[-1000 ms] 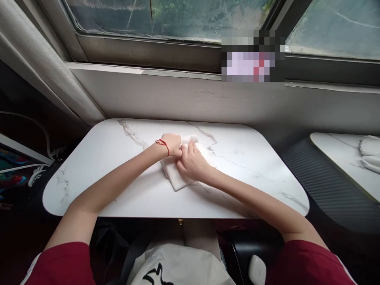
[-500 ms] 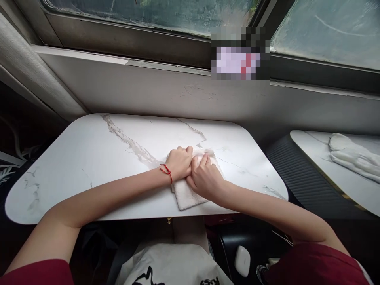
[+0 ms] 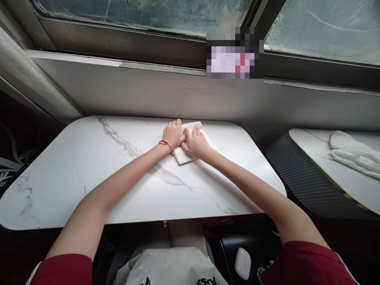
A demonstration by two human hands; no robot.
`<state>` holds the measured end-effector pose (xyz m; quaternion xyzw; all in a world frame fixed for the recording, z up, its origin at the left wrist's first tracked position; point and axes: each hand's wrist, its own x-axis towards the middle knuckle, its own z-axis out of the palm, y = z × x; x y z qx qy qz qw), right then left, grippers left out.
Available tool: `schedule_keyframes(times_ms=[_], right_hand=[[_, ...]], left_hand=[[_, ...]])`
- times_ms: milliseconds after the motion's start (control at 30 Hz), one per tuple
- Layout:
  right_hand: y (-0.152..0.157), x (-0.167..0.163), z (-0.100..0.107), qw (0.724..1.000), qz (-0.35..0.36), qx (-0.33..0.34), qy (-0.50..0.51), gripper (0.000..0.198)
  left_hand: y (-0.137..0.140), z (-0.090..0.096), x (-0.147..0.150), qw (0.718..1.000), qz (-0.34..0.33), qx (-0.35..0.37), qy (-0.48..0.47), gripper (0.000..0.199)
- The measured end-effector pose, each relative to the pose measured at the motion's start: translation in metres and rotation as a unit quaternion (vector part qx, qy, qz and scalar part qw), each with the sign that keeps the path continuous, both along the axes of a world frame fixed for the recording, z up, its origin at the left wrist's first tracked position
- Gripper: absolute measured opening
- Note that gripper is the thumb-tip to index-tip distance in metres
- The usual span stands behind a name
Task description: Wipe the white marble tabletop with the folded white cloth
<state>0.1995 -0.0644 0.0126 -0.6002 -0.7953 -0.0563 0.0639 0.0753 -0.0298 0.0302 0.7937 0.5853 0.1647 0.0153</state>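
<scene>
A folded white cloth (image 3: 184,157) lies flat on the white marble-patterned table (image 3: 124,206), near its far edge. My left hand (image 3: 173,134), with a red string bracelet (image 3: 165,144) at the wrist, is curled over the cloth's left side. Beside it my right hand (image 3: 196,143) presses on the middle of the cloth with bent fingers. The two hands touch at the thumbs. Both arms are stretched forward across the table, and the hands cover much of the cloth.
A wall with windows (image 3: 154,19) rises behind the table. On the right, a second marble-patterned table (image 3: 314,150) carries a crumpled white cloth (image 3: 353,154). Below the near edge are a small white case (image 3: 242,263) on a black surface and a pale printed fabric (image 3: 172,265).
Both hands and the cloth have slid away from me, from near the table's front edge to near its far edge. My arms have straightened.
</scene>
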Motion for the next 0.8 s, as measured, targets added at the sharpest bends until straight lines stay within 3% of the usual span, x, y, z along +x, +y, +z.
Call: schedule_keyframes(times_ms=[333, 567, 800], right_hand=[[0.051, 0.026, -0.029, 0.991, 0.009, 0.062, 0.115, 0.063], [0.057, 0.031, -0.029, 0.994, -0.012, 0.057, 0.090, 0.065], [0.055, 0.031, -0.027, 0.995, -0.010, 0.060, 0.081, 0.064]], left_hand=[[0.048, -0.007, 0.017, 0.999, 0.008, 0.028, -0.033, 0.028], [0.057, -0.011, 0.019, 0.997, -0.003, 0.059, -0.040, 0.027], [0.056, -0.010, 0.017, 0.999, 0.016, 0.028, -0.039, 0.030]])
